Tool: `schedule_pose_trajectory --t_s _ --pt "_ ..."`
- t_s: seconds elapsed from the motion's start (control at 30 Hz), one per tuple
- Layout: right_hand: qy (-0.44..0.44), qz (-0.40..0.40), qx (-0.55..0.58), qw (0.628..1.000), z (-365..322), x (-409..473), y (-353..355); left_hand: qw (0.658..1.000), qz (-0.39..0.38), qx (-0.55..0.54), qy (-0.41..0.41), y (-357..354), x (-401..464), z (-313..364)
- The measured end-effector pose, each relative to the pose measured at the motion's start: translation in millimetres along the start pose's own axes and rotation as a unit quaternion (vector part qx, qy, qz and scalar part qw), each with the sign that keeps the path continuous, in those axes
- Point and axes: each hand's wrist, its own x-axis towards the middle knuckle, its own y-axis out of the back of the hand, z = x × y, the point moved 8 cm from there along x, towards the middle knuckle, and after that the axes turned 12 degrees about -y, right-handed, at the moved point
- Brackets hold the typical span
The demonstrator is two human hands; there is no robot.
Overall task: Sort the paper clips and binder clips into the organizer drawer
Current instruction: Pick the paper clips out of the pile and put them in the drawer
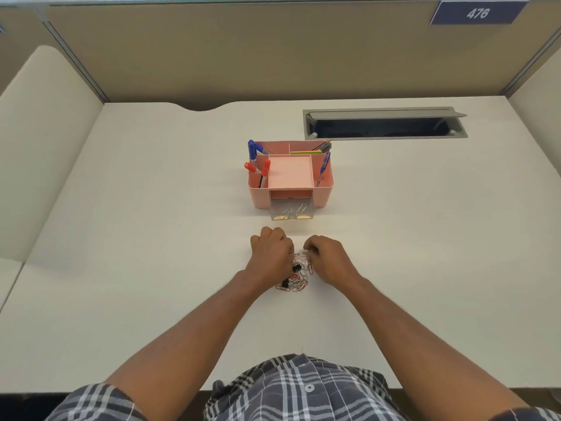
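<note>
1. Paper clips (299, 282), red and silver, lay in a tangled heap on the white bench (151, 238), near its near edge and about the middle, with a few black binder clips (296, 268) mixed in.
2. Left hand (271, 256) sat at the left side of the heap, knuckles up and fingers curled down into the clips; whether it actually had hold of any could not be told.
3. Right hand (329, 259) sat at the right side of the heap, fingers curled, its fingertips pinched together at the far edge of the pile on what looked like a clip.
4. Beyond the hands stood a pink desk organizer (323, 194), its clear drawer (291, 212) pulled out toward the person with a few clips lying inside.
5. Blue and red markers (253, 161) leaned in the organizer's left compartments, a blue pen (324, 165) in the right one, and pencils in the far one.
6. A grey cable hatch (385, 123) lay open in the bench at the far right.
</note>
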Motion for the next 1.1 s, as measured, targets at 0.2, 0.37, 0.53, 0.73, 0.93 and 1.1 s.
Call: schedule_pose_trajectory --t_s 0.2,0.37,0.53,0.73,0.93,1.1 --pt "-0.04 0.006 0.107 0.993 2 3 23 0.992 0.056 -0.108 0.026 18 -4 -4" --pt "-0.051 0.015 0.239 0.97 -14 4 46 0.952 0.115 -0.273 0.071 34 -5 -15" --pt "-0.025 0.052 0.276 0.959 -37 14 67 0.938 0.184 -0.281 0.09 61 2 -28" --pt "0.027 0.122 0.163 0.979 -70 27 82 0.96 0.224 -0.161 0.048 96 26 -25" --pt "0.085 0.128 0.087 0.984 -82 15 83 0.961 0.25 -0.119 -0.007 103 25 -14" --pt "0.059 0.122 0.095 0.986 -52 0 71 0.964 0.241 -0.111 -0.013 72 -1 -16"
